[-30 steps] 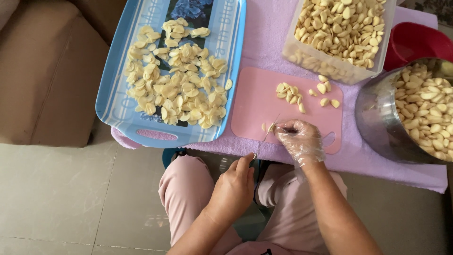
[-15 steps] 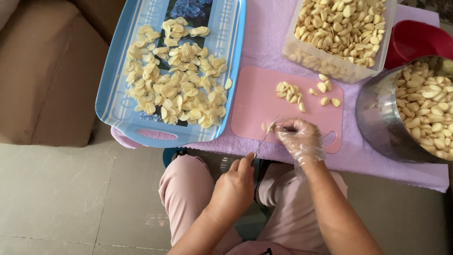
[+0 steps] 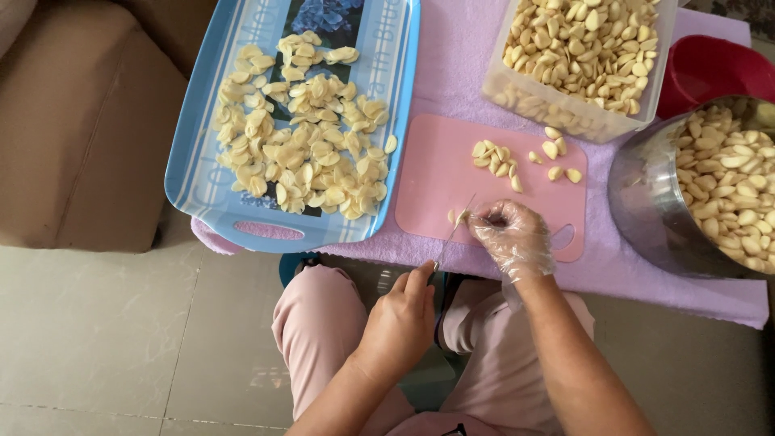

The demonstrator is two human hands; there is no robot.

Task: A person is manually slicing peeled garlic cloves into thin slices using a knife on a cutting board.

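1. head view: two hands, both the person's own. the left hand (image 3: pixel 401 316) is bare and the right hand (image 3: pixel 511 238) wears a clear thin glove
2. one knife (image 3: pixel 454 232), its thin blade slanting up from the left hand toward the gloved fingers. the left hand's fingers are curled closed round the handle, index finger stretched along the top
3. one clove (image 3: pixel 460 216) under the blade tip, at the near left part of the one pink board (image 3: pixel 436 173). the gloved fingertips are bunched closed on it, pinching it down from the right side, while the blade touches it from the left. a small pale piece lies just beside it on the left
4. on the board's far part, about eight cut pieces lie in a loose cluster, and about four more are strewn to its right toward the tub, well apart from the fingers
5. one blue tray (image 3: pixel 194 182) left of the board, holding a wide spread of pale slices (image 3: pixel 303 149), too many to count
6. one clear tub (image 3: pixel 517 97) beyond the board, heaped with whole cloves
7. one steel bowl (image 3: pixel 638 202) at the right, also full of cloves, and one red bowl (image 3: pixel 706 64) behind it
8. one lilac cloth (image 3: pixel 460 73) under all of these
9. the person's pink-clad knees show below the table edge, over a tiled floor
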